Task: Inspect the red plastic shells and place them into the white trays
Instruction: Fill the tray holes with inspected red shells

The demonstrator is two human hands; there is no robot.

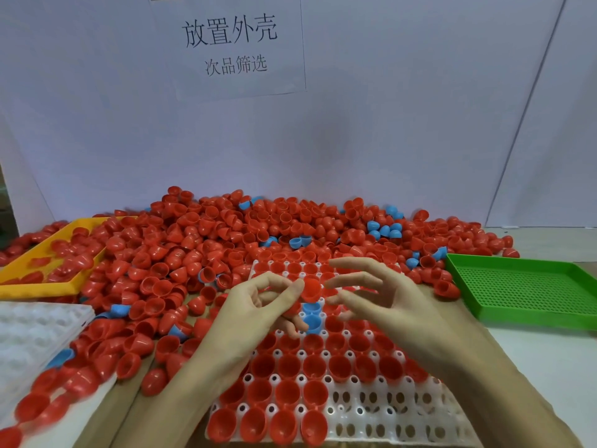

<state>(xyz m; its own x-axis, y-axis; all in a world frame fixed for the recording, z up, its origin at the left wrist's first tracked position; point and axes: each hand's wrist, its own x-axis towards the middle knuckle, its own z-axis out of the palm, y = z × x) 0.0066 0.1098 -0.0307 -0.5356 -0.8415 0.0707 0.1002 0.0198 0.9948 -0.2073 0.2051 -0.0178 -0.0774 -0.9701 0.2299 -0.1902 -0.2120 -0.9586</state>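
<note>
A white tray [381,412] with round pockets lies in front of me, most pockets filled with red shells [310,367], open side up. Two blue shells [312,316] sit in its middle pockets. My left hand [258,305] hovers over the tray and pinches one red shell [311,288] at the thumb tip; more red shows under its curled fingers. My right hand [381,295] is just right of that shell, fingers spread, fingertips close to it. A big pile of loose red shells [226,234], with a few blue ones mixed in, covers the table behind.
An orange tray [38,287] holding red shells stands at the left. A green perforated tray [523,286] sits at the right. Another white tray [32,331] lies at the near left, with red shells along its edge. A white wall with a paper sign rises behind the pile.
</note>
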